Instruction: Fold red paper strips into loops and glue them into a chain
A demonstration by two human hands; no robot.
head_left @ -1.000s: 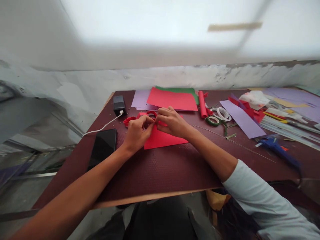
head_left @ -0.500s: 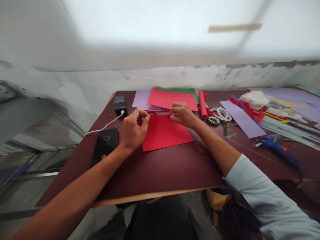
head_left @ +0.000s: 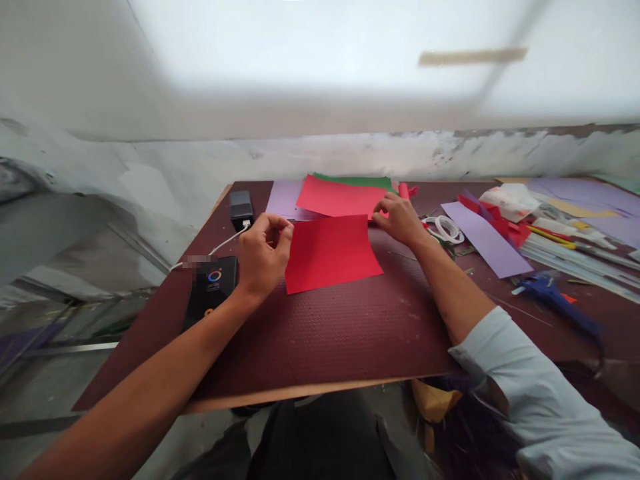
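A red sheet (head_left: 330, 253) lies in front of me on the dark red table, its far side slightly raised. My left hand (head_left: 267, 252) pinches the sheet's far left corner between thumb and forefinger. Just beyond its far right corner is my right hand (head_left: 399, 217), thumb and fingertips drawn together; what they hold, if anything, is too small to make out. Behind the sheet, another red sheet (head_left: 340, 197) rests over a green sheet (head_left: 357, 179) and a purple sheet (head_left: 285, 200).
On the left are a black phone (head_left: 215, 283) and a power bank (head_left: 241, 207) with a white cable. To the right lie white tape rolls (head_left: 449, 229), a purple strip (head_left: 485, 239), a blue glue gun (head_left: 555, 297) and several long white sticks (head_left: 585, 263).
My right hand has moved right, off the far edge of the red sheet. That sheet's far side now stands flatter and further out, and the red scissor-like loop behind it is covered.
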